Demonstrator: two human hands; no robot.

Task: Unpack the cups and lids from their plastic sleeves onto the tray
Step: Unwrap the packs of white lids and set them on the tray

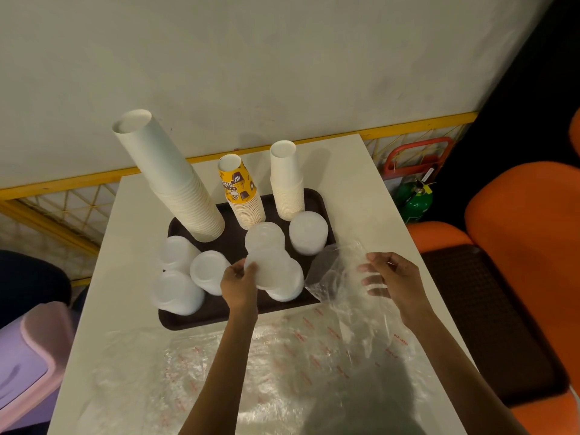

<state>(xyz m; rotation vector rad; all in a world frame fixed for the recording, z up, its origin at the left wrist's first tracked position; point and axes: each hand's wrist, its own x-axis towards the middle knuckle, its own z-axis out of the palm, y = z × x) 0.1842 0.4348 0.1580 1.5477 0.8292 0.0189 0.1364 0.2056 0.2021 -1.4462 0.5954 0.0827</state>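
Our left hand (240, 284) grips the lid stack (274, 271), roughly upright, over the tray's (188, 322) near edge, nearer the tray than our right hand (394, 277), whose grip pinches the clear sleeve (340, 265) just off the tray's right side.

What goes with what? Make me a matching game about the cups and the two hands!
Things:
1. tallest cup stack
2. printed cup stack
3. left hand
4. right hand

Matches:
A. holds the clear plastic sleeve
B. yellow on top
C. grips a lid stack
D. plain white, at the back left of the tray

Pairs: 1-D, 2-B, 3-C, 4-A.
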